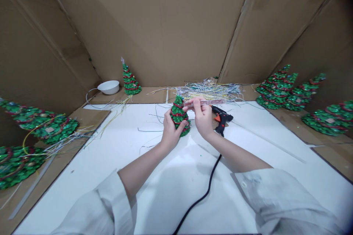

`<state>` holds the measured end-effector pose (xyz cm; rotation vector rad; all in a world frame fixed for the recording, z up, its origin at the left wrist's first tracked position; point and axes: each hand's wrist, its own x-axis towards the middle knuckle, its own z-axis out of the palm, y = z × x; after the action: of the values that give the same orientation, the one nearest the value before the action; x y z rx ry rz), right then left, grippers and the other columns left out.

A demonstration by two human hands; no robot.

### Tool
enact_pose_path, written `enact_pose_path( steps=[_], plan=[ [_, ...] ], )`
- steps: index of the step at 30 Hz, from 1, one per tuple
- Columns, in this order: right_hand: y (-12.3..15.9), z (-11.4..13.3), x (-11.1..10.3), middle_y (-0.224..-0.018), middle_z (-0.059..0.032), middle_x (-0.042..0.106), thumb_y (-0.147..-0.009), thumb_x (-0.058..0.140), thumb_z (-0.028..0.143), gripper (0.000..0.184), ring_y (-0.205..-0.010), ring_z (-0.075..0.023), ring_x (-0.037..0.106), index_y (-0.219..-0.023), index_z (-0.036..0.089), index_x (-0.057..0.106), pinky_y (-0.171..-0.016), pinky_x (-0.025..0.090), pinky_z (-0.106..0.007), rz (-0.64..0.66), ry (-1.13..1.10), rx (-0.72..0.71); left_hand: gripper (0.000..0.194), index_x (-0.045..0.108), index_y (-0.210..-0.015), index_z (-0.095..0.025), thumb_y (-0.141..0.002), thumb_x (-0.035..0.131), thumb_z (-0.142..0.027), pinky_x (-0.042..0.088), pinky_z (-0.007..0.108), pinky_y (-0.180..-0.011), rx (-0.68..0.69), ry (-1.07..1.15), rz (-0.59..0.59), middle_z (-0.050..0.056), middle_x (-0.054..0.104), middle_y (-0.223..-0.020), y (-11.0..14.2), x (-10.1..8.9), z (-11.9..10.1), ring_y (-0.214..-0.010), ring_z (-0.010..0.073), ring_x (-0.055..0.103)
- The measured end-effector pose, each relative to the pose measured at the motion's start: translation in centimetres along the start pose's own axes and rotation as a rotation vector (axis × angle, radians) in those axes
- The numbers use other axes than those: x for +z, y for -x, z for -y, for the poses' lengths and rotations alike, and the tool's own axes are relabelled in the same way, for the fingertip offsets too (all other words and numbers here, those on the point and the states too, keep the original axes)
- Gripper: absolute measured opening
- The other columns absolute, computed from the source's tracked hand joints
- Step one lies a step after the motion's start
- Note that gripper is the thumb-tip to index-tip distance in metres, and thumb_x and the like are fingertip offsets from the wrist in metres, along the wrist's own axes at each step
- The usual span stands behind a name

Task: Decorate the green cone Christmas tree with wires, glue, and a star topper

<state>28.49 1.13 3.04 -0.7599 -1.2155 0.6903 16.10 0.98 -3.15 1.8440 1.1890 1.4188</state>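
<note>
My left hand [170, 128] is wrapped round a small green sequin tree [179, 114] with red trim, holding it upright above the white sheet [171, 183]. My right hand [202, 115] pinches a thin pinkish strip [212, 102] that runs sideways from the tree's top to the right. Just behind the right hand a black glue gun [222, 119] with an orange trigger lies on the sheet, its black cord [204, 187] trailing toward me.
A pile of thin coloured strands [212, 90] lies at the back. One finished tree [130, 79] stands beside a white bowl [109, 87]. More trees lie at the left [41, 125] and right [278, 86]. Cardboard walls [176, 29] enclose the space.
</note>
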Motion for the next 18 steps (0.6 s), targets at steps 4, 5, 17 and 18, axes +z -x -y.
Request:
enact_pose_path(
  steps=[4,5,17,18],
  plan=[
    [-0.09,-0.15,0.09,-0.07,0.0,0.068,-0.087,0.054,0.053,0.035,-0.064,-0.0137,0.068,-0.084,0.019,0.057,-0.068,0.056,-0.028,-0.014,-0.064,0.06,0.063,0.029,-0.132,-0.018,-0.083,0.059,-0.045,0.033,0.047,-0.106,-0.003,-0.002,0.003,0.017,0.042,-0.134,-0.03,0.03,0.05,-0.125,0.0283,0.043],
    [-0.12,-0.17,0.12,-0.069,0.0001,0.068,-0.086,0.054,0.054,0.035,-0.064,-0.0135,0.068,-0.084,0.019,0.057,-0.068,0.056,-0.028,-0.017,-0.081,0.074,0.063,0.029,-0.132,-0.018,-0.083,0.059,-0.045,0.033,0.047,-0.106,-0.002,0.0,0.002,0.016,0.042,-0.134,-0.03,0.04,0.07,-0.126,0.0282,0.043],
    [-0.58,-0.06,0.46,-0.068,0.0017,0.067,-0.077,0.067,0.051,0.033,-0.058,-0.0095,0.064,-0.077,0.018,0.059,-0.063,0.054,-0.022,-0.074,-0.313,0.219,0.062,0.03,-0.131,-0.019,-0.083,0.06,-0.044,0.033,0.048,-0.105,-0.003,-0.001,-0.001,0.016,0.043,-0.133,0.05,0.09,0.26,-0.126,0.0286,0.043],
    [-0.64,0.05,0.5,-0.067,0.0018,0.067,-0.076,0.068,0.051,0.034,-0.057,-0.0092,0.064,-0.076,0.018,0.059,-0.062,0.053,-0.022,-0.078,-0.333,0.242,0.062,0.03,-0.132,-0.019,-0.083,0.06,-0.044,0.033,0.048,-0.105,-0.003,-0.001,-0.002,0.016,0.043,-0.134,0.03,0.1,0.29,-0.126,0.0286,0.043]
  ],
)
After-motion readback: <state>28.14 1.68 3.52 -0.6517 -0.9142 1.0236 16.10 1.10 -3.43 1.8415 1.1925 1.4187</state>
